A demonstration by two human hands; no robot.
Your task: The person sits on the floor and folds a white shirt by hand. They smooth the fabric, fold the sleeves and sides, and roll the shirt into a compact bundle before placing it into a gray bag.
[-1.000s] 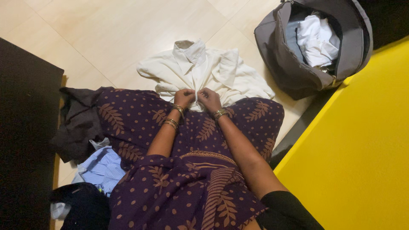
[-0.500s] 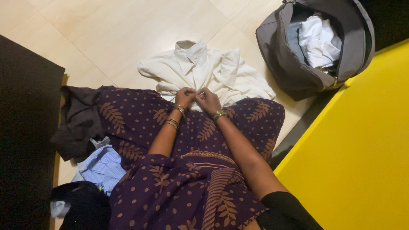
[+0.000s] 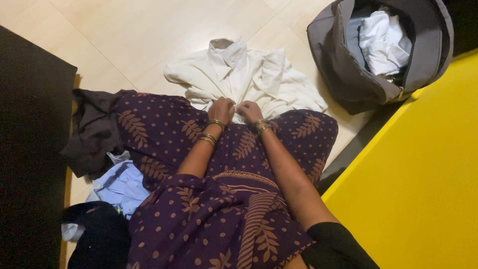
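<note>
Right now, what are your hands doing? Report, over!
Left hand and right hand both pinching the front of the cream shirt on the floor. Grey bag of clothes off to the right. Nothing in the way.

single head-worn view, looking steeply down over the lap, close to both hands, floor beyond

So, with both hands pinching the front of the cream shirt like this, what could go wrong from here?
1. Both hands, the left hand and the right hand, grip the cream shirt at one small spot, so a hard pull may strain the front edge there.
2. The shirt lies crumpled on the bare floor, so it may pick up dust or keep creases.
3. The lower hem sits against the purple cloth on the lap, so it may bunch up.
</note>
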